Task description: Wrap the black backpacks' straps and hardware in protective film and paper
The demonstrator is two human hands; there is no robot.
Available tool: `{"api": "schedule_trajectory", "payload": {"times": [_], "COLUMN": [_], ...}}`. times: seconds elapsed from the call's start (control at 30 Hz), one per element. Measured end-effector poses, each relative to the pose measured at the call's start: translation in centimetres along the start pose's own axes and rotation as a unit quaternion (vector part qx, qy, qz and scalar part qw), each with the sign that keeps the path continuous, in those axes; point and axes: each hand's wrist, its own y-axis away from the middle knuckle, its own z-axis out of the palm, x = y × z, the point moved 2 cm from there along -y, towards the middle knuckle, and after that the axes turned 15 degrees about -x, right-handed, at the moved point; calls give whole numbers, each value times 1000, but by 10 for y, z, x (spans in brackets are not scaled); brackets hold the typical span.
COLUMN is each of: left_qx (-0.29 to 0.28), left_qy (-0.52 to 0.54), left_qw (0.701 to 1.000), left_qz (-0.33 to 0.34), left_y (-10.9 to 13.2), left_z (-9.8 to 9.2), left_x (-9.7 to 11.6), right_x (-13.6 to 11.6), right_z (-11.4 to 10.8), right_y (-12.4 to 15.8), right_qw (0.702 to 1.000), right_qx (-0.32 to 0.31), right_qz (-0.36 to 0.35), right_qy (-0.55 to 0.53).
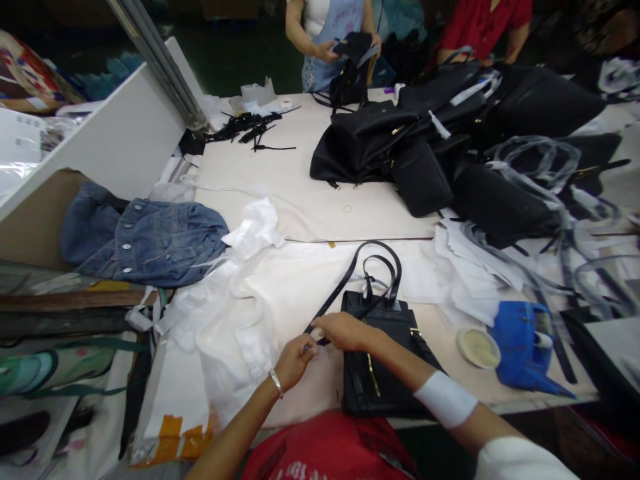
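Observation:
A black handbag (pixel 357 373) with gold zips and a buckle lies at the table's front edge, below my right forearm. Its long black strap (pixel 340 283) loops up behind the handles and comes down to my hands. My right hand (pixel 340 330) is closed on the strap near its end. Just left of it, my left hand (pixel 295 363), with a silver bracelet at the wrist, is pinched at the strap's end. The fingertips of both hands meet, and they hide the end of the strap.
Black bags (pixel 370 143) are heaped at the back right. A blue holder (pixel 520 343) and a round shallow tub (pixel 479 349) sit at the right. White tissue (pixel 235 320) and a denim jacket (pixel 160 237) lie left. Two people (pixel 330 40) stand across the table.

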Motion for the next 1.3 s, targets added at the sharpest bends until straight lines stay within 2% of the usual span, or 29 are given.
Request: {"api": "schedule_trajectory", "payload": {"times": [0.07, 0.13, 0.27, 0.4, 0.5, 0.63, 0.73, 0.8, 0.93, 1.07, 1.3], "left_qx": [11, 20, 28, 25, 25, 34, 38, 40, 43, 41, 37], "left_qy": [19, 44, 98, 142, 168, 196, 204, 205, 197, 196, 185], "left_qw": [1000, 999, 994, 989, 985, 979, 977, 977, 978, 979, 981], "left_qz": [-13, -19, -33, -42, -38, -43, -52, -49, -45, -38, -36], "left_y": [0, -1, -4, -4, -3, -4, -4, -3, -1, 0, 2], "left_z": [1, 1, -3, -6, -8, -11, -15, -16, -18, -17, -15], "left_x": [-8, -13, -19, -24, -26, -23, -19, -16, -11, -7, -2], "right_x": [9, 14, 19, 22, 25, 24, 17, 12, 9, 7, 2], "right_z": [-8, -12, -13, -17, -27, -41, -42, -38, -31, -28, -28], "right_y": [-7, -17, -39, -44, -24, 27, 59, 71, 74, 70, 67], "right_qw": [997, 991, 982, 982, 986, 987, 992, 993, 992, 993, 992], "right_qx": [67, 92, 58, 52, 65, 123, 99, 74, 70, 84, 65], "right_qz": [38, 64, 96, 97, 103, 96, 77, 84, 100, 88, 97], "right_qy": [31, 80, 153, 156, 110, 25, -20, -29, -18, 7, 54]}}
